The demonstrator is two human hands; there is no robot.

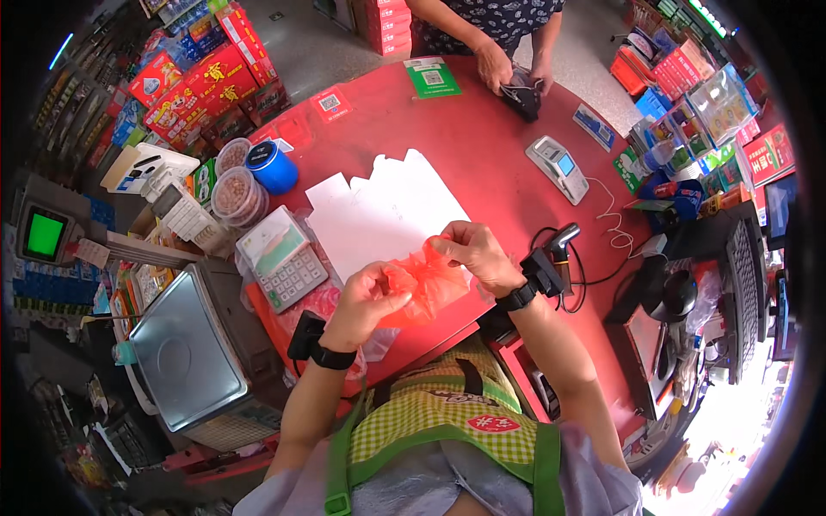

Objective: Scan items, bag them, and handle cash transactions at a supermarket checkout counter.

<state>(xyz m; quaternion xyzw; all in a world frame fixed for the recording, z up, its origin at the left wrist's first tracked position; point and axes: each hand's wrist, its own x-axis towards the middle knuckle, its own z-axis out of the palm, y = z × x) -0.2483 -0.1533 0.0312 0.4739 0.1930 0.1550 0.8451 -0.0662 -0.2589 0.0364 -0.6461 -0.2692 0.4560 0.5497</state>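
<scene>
My left hand (371, 300) and my right hand (474, 251) each pinch one end of a thin red plastic bag (435, 290), bunched between them above the counter's near edge. Whether the bag holds anything cannot be told. Just beyond it lie white paper sheets (393, 209) with uneven far edges, flat on the red counter (497, 187). A desk calculator (290, 277) is to the left of my left hand. Right of my right hand is a handheld barcode scanner (561, 245) with a black cable.
Another person's hands (495, 68) hold a dark pouch (523, 97) over the far edge. A payment terminal (558, 169) stands at right, a blue-lidded jar (272, 169) and plastic tubs (239, 197) at left. A weighing scale (187, 348) flanks my left arm; a keyboard (742, 290) is far right.
</scene>
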